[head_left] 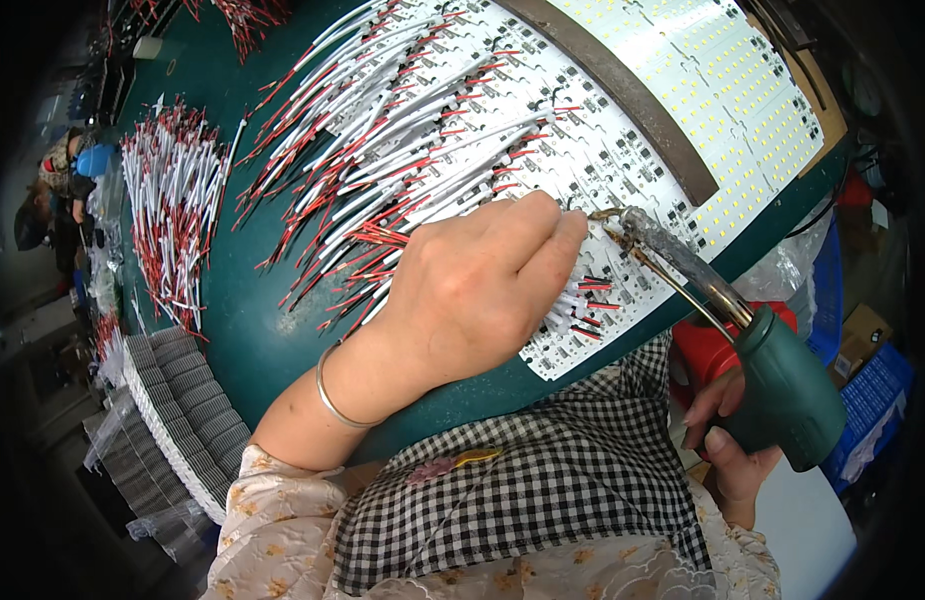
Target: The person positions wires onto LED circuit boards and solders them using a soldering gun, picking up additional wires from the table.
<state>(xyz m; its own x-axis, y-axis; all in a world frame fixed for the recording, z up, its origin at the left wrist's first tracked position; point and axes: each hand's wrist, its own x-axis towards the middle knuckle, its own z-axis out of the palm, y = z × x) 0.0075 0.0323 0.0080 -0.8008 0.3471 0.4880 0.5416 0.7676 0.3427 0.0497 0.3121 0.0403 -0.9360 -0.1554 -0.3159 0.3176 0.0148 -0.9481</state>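
Observation:
My left hand (pixel 482 280) is closed on a bundle of white-sleeved wires (pixel 580 308) with red and black ends, which stick out past both sides of my palm. It rests over a white circuit board (pixel 552 355), and its fingertips pinch close to the board; what lies between them is hidden. My right hand (pixel 734 470) grips a soldering gun (pixel 790 385) by its dark green handle. The metal tip, with a thin feed tube (pixel 687 295) beside it, sits next to my left fingertips. Rows of soldered wires (pixel 382 130) fan leftward off the board.
A loose pile of red and white wires (pixel 172 205) lies on the green table (pixel 257 330). A dark bar (pixel 632 90) crosses the boards, with LED panels (pixel 752 130) beyond it. Stacked grey-striped pieces (pixel 187 400) stand at the left edge; blue crates (pixel 867 400) are at right.

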